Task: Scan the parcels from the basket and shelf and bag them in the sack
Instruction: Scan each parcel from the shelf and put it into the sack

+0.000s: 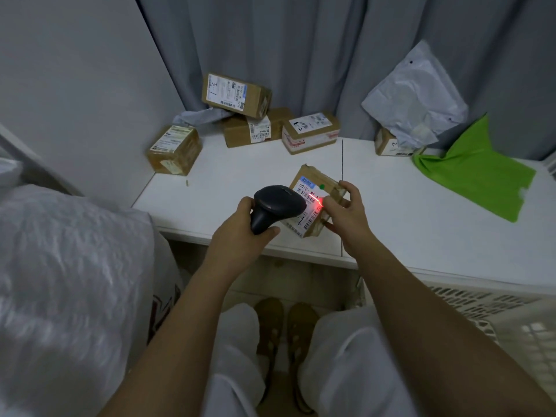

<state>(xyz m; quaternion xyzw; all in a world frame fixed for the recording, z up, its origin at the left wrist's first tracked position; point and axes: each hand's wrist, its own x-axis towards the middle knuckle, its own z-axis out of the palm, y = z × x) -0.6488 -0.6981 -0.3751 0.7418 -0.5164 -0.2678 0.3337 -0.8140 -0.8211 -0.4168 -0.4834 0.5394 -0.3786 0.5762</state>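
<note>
Parcel [317, 200], small taped cardboard box, sat near the front edge of the white shelf [421, 218], tilted up toward me, bare shelf open on both sides. My right hand [347, 212] gripped its right side, fingers curled round the edge. My left hand [243, 224] was clenched round the black barcode scanner [275, 206], its red line falling across the label. Five more boxes [310, 132] lay back by the grey curtain [301, 55]. White sack [69, 281] stood at left; basket [496, 314] at right.
</note>
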